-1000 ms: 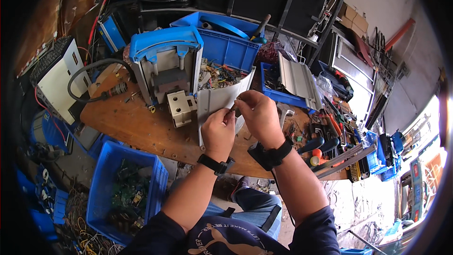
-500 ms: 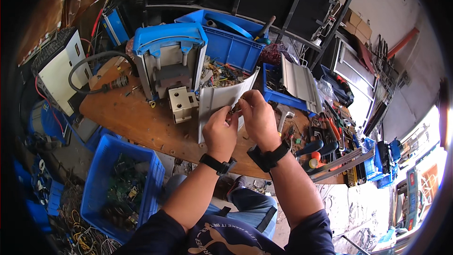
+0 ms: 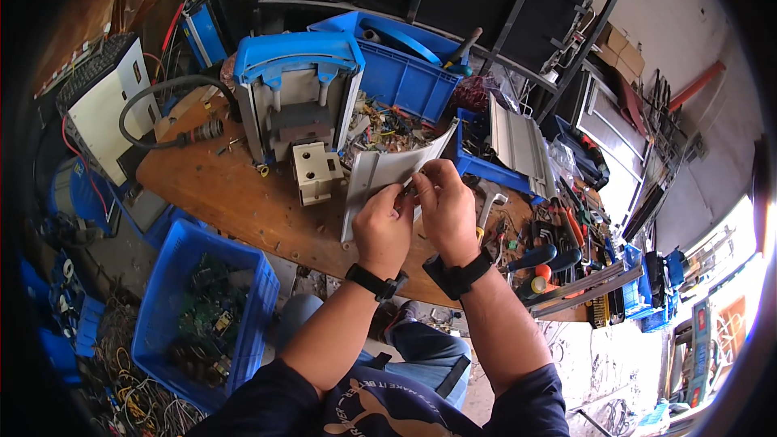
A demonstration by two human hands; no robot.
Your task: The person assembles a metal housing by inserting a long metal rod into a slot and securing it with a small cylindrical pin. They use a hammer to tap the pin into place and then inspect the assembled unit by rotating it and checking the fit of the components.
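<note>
My left hand [image 3: 384, 226] and my right hand [image 3: 450, 209] meet over the front of the table, fingertips pinched close together. Between them is something small and dark, mostly covered by the fingers; its kind cannot be made out. Just behind the hands a curved light-grey panel [image 3: 374, 173] stands on edge on the brown wooden table [image 3: 235, 218]. Whether the fingers touch that panel is unclear. Left of the panel sits a cream box-shaped part with round holes [image 3: 314, 175]. Beyond it rises a blue-topped machine housing [image 3: 299, 53].
A hammer [image 3: 487, 198] and many hand tools [image 3: 558, 231] lie at the right. Behind the panel is a heap of small scraps [image 3: 388, 125], with a blue crate [image 3: 409, 81] further back. A blue bin [image 3: 263, 291] of circuit boards stands on the floor at the lower left.
The view has shifted slightly. Both hands stay together in a pinch beside the panel, and the fingers have moved only a little.
</note>
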